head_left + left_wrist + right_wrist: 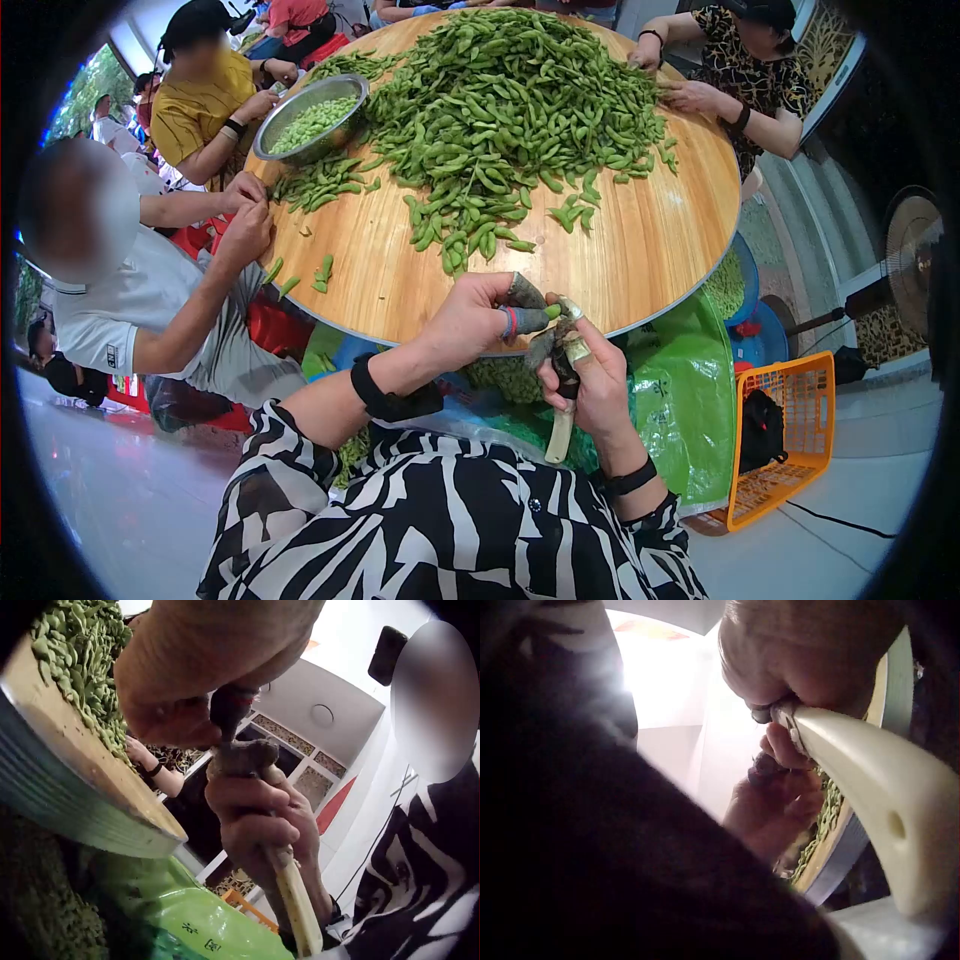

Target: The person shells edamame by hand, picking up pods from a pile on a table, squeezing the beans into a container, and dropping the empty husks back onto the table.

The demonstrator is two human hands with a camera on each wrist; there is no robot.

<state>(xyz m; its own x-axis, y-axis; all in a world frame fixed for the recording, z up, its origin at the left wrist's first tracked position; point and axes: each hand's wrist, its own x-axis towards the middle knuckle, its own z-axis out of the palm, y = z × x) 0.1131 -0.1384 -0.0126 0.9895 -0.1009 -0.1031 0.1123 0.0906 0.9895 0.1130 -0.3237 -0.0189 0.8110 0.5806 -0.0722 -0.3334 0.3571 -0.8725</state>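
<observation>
One green pod is pinched in the left hand, by the near edge of the table, between digits in grey covers; the right hand, close beside it, grips a tool, its pale handle jutting below; heaped pods spread from the far edge past the middle; a metal bowl of beans stands at the left edge.

A small green soybean pod stuck out of the left hand. A smooth, cream-handled tool slanted down from the right hand.
</observation>
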